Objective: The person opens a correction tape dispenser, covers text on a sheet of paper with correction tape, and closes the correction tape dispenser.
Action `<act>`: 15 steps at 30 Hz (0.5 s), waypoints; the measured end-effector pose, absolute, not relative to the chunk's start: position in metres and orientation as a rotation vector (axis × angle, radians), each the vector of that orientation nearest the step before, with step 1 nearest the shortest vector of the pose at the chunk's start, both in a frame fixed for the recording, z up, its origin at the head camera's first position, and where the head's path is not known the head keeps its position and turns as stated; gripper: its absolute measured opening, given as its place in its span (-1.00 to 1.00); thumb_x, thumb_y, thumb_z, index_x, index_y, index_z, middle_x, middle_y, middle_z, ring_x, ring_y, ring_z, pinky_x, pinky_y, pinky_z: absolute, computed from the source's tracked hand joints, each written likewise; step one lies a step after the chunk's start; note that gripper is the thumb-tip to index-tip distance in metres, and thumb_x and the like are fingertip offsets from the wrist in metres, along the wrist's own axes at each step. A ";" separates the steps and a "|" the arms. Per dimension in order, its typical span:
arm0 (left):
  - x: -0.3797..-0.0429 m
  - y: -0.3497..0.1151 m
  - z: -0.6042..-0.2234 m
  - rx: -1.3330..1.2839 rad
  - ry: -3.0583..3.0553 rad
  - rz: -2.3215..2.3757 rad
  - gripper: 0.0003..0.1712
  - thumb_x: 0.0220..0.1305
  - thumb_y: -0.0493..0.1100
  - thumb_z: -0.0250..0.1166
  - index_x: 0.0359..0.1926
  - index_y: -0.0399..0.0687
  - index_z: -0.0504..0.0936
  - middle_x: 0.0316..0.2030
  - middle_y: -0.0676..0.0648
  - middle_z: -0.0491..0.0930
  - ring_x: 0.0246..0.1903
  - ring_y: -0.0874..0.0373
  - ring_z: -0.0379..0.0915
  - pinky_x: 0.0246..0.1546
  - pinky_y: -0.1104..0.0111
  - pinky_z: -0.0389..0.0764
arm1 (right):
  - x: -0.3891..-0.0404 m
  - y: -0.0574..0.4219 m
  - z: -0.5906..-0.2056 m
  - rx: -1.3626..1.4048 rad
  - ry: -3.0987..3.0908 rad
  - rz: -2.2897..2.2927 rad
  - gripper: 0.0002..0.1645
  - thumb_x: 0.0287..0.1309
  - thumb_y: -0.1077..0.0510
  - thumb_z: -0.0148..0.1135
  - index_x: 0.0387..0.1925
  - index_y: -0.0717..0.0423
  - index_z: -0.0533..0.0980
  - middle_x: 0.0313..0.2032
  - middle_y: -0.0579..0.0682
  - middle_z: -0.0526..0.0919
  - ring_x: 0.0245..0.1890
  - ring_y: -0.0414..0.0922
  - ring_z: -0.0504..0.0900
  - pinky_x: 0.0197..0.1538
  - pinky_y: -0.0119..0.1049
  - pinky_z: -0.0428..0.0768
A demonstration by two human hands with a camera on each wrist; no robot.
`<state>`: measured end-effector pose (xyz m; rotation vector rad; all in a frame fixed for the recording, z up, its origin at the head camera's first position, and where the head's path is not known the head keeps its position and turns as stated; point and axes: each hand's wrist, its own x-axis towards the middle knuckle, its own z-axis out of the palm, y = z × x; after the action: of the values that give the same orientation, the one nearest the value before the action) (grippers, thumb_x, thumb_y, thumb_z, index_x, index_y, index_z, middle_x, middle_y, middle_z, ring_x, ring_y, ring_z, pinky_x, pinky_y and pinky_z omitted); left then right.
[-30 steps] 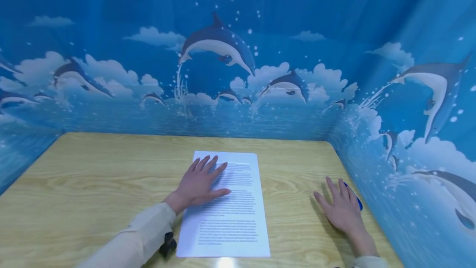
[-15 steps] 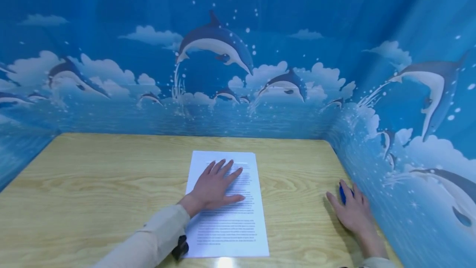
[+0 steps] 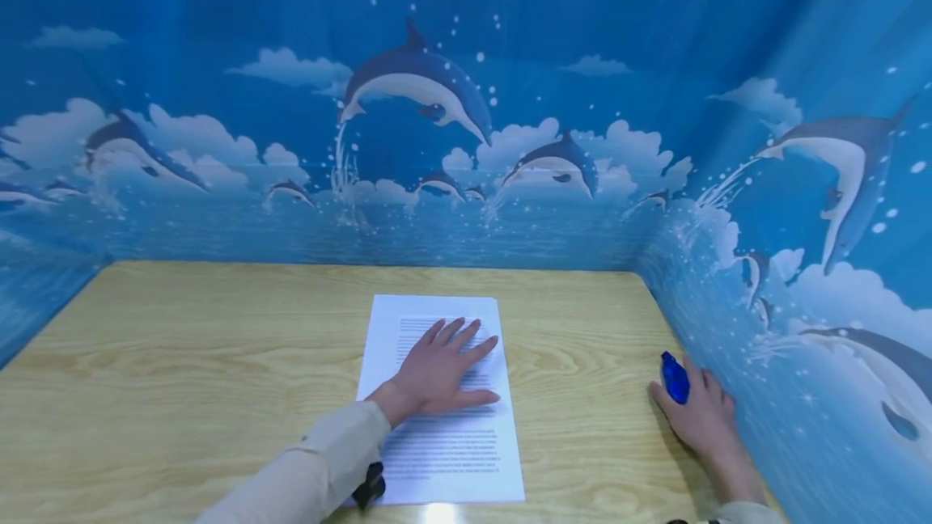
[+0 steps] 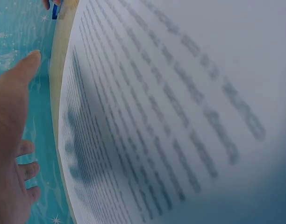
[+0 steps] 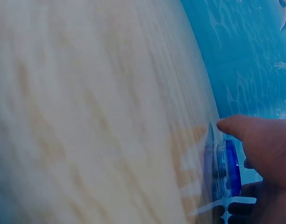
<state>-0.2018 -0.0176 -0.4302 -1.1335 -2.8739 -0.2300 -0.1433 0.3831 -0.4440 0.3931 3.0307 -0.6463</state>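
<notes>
A printed sheet of paper lies on the wooden table. My left hand is spread above it, fingers straight, with its shadow on the printed lines. In the left wrist view the thumb stands clear of the paper. Near the table's right edge lies a blue correction tape with a clear lower case, its narrow end pointing away. My right hand is around it, thumb on the left and fingers on the right. In the right wrist view a gap shows between thumb and correction tape.
The table meets a blue dolphin-print curtain at the back and on both sides. On the right, the curtain is close beside my right hand. A black wrist device hangs under my left cuff, over the paper's lower left corner.
My left hand has slid right and slightly nearer over the paper. My right hand has moved right, from covering the correction tape to having it between thumb and fingers.
</notes>
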 end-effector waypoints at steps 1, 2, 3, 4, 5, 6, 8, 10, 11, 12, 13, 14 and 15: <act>-0.202 -0.017 -0.430 -1.142 -2.869 -0.232 -0.08 0.21 0.55 -0.13 0.47 0.22 0.13 0.43 -0.10 0.07 0.40 -0.08 -0.08 0.36 0.01 -0.05 | -0.143 0.383 -0.444 0.405 3.034 -0.648 0.12 0.28 -0.32 -0.02 0.41 0.44 -0.20 0.23 0.66 -0.15 0.17 0.63 -0.14 0.15 0.41 -0.05; -0.201 -0.015 -0.429 -1.151 -2.866 -0.238 -0.08 0.21 0.54 -0.13 0.46 0.22 0.14 0.43 -0.10 0.08 0.40 -0.08 -0.08 0.36 0.01 -0.05 | -0.144 0.383 -0.444 0.417 3.040 -0.646 0.12 0.28 -0.30 0.00 0.40 0.45 -0.19 0.22 0.67 -0.12 0.16 0.62 -0.11 0.15 0.40 -0.03; -0.201 -0.015 -0.429 -1.160 -2.863 -0.241 -0.08 0.21 0.54 -0.12 0.46 0.22 0.14 0.43 -0.10 0.08 0.40 -0.08 -0.08 0.36 0.00 -0.05 | -0.144 0.383 -0.444 0.429 3.043 -0.648 0.12 0.27 -0.28 0.02 0.40 0.46 -0.18 0.21 0.67 -0.10 0.16 0.61 -0.10 0.14 0.38 -0.02; -0.201 -0.014 -0.429 -1.168 -2.859 -0.239 -0.08 0.21 0.54 -0.12 0.46 0.21 0.15 0.43 -0.11 0.08 0.40 -0.08 -0.07 0.36 0.00 -0.05 | -0.144 0.383 -0.444 0.444 3.044 -0.646 0.11 0.26 -0.26 0.04 0.39 0.48 -0.16 0.20 0.67 -0.08 0.15 0.60 -0.08 0.14 0.37 0.00; -0.201 -0.013 -0.429 -1.176 -2.856 -0.238 -0.08 0.21 0.54 -0.12 0.46 0.21 0.15 0.43 -0.11 0.08 0.40 -0.08 -0.07 0.36 0.00 -0.04 | -0.144 0.382 -0.444 0.458 3.045 -0.643 0.10 0.26 -0.24 0.06 0.39 0.49 -0.15 0.18 0.68 -0.06 0.14 0.60 -0.06 0.13 0.36 0.02; -0.201 -0.013 -0.429 -1.182 -2.853 -0.232 -0.08 0.21 0.54 -0.12 0.46 0.21 0.15 0.43 -0.11 0.08 0.40 -0.08 -0.07 0.35 0.00 -0.04 | -0.144 0.382 -0.443 0.468 3.047 -0.639 0.09 0.25 -0.22 0.07 0.37 0.52 -0.13 0.17 0.68 -0.05 0.13 0.59 -0.05 0.13 0.35 0.03; -0.200 -0.012 -0.430 -1.187 -2.856 -0.229 -0.08 0.21 0.54 -0.12 0.46 0.21 0.15 0.43 -0.11 0.08 0.40 -0.07 -0.07 0.36 0.01 -0.05 | -0.144 0.382 -0.443 0.493 3.052 -0.627 0.05 0.25 -0.17 0.08 0.34 0.56 -0.08 0.14 0.68 -0.01 0.12 0.59 -0.03 0.11 0.34 0.07; -0.200 -0.012 -0.430 -1.182 -2.855 -0.218 -0.08 0.21 0.54 -0.12 0.46 0.22 0.14 0.43 -0.11 0.08 0.40 -0.07 -0.07 0.36 0.01 -0.04 | -0.144 0.381 -0.442 0.512 3.057 -0.594 -0.01 0.25 -0.14 0.08 0.31 0.59 -0.01 0.11 0.67 0.03 0.09 0.58 0.01 0.09 0.34 0.11; -0.200 -0.012 -0.431 -1.176 -2.857 -0.211 -0.08 0.21 0.54 -0.12 0.46 0.22 0.14 0.43 -0.10 0.08 0.40 -0.07 -0.06 0.36 0.01 -0.03 | -0.143 0.381 -0.441 0.521 3.062 -0.578 -0.03 0.25 -0.13 0.08 0.30 0.59 0.03 0.10 0.66 0.06 0.09 0.58 0.04 0.08 0.33 0.13; -0.200 -0.012 -0.431 -1.168 -2.860 -0.209 -0.09 0.21 0.54 -0.12 0.46 0.22 0.14 0.43 -0.10 0.08 0.40 -0.07 -0.06 0.36 0.01 -0.03 | -0.144 0.381 -0.441 0.526 3.067 -0.561 -0.05 0.25 -0.14 0.08 0.28 0.60 0.06 0.09 0.65 0.08 0.07 0.58 0.06 0.07 0.33 0.16; -0.200 -0.012 -0.431 -1.160 -2.865 -0.208 -0.09 0.21 0.53 -0.11 0.46 0.22 0.13 0.43 -0.10 0.08 0.40 -0.07 -0.06 0.36 0.02 -0.04 | -0.144 0.380 -0.440 0.531 3.073 -0.546 -0.06 0.26 -0.14 0.08 0.27 0.59 0.08 0.08 0.63 0.10 0.06 0.57 0.09 0.06 0.32 0.18; -0.200 -0.013 -0.431 -1.154 -2.868 -0.207 -0.09 0.22 0.53 -0.11 0.47 0.22 0.13 0.43 -0.10 0.08 0.40 -0.07 -0.06 0.35 0.02 -0.03 | -0.144 0.380 -0.440 0.532 3.078 -0.531 -0.07 0.26 -0.14 0.08 0.26 0.59 0.10 0.08 0.62 0.13 0.05 0.56 0.12 0.05 0.31 0.21; -0.200 -0.013 -0.431 -1.148 -2.870 -0.205 -0.09 0.22 0.53 -0.11 0.47 0.22 0.13 0.43 -0.10 0.08 0.40 -0.07 -0.06 0.35 0.02 -0.03 | -0.144 0.380 -0.439 0.531 3.081 -0.520 -0.08 0.26 -0.15 0.08 0.25 0.58 0.12 0.07 0.61 0.15 0.03 0.55 0.15 0.04 0.31 0.23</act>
<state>-0.2002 -0.0130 -0.4311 -1.1481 -2.8699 -0.2045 -0.1438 0.3798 -0.4393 0.5307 3.0812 -0.5199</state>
